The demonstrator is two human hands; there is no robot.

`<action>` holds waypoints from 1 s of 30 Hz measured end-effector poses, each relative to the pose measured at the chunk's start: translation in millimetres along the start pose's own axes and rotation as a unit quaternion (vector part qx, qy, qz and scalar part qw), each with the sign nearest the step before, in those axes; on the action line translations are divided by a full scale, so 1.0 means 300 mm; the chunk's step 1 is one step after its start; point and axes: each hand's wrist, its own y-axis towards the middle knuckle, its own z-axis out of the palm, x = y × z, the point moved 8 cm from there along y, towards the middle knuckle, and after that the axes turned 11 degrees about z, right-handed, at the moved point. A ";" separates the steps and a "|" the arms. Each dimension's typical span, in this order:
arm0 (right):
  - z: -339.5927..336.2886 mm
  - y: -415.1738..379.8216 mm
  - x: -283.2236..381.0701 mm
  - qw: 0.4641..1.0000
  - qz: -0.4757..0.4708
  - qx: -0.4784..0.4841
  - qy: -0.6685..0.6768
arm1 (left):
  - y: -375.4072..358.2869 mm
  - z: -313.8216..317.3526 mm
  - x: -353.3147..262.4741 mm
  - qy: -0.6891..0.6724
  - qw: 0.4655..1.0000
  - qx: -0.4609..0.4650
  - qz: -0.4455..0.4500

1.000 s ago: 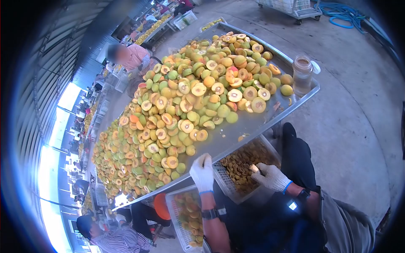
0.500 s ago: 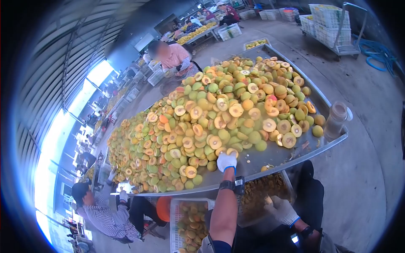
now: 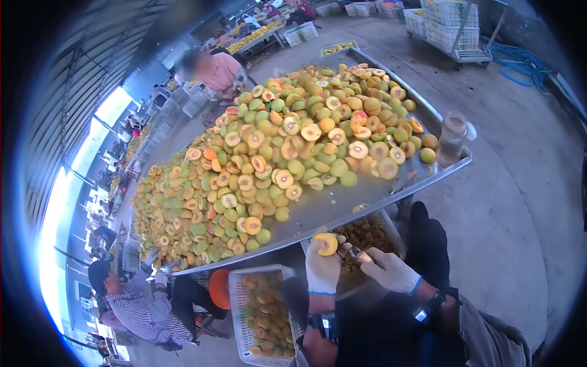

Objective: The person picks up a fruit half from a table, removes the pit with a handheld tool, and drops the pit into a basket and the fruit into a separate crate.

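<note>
Over a crate [image 3: 396, 235] of brown pits, my gloved left hand [image 3: 323, 269] is closed on a halved yellow peach [image 3: 329, 245], cut face up. My gloved right hand [image 3: 394, 273] grips a small metal-tipped hand tool [image 3: 354, 251], its tip close beside the peach half. Both hands are below the near edge of a metal table [image 3: 318, 214]. On that table lies a large heap of halved peaches [image 3: 263, 165], some cut side up and others skin side up.
A white crate [image 3: 235, 318] of peach halves stands left of my legs, next to an orange bucket [image 3: 219, 289]. A clear plastic jug [image 3: 452, 137] is on the table's right corner. Co-workers sit at the left [image 3: 143, 306] and across the table [image 3: 221, 73]. A loaded cart [image 3: 449, 33] stands behind.
My left hand has come back from the heap with a peach half. My right hand has moved left and up, bringing the tool beside it. The view has shifted.
</note>
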 end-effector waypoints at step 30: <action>0.092 -0.033 0.108 0.995 0.007 -0.047 -0.083 | -0.173 0.109 0.026 0.077 0.987 -0.104 0.099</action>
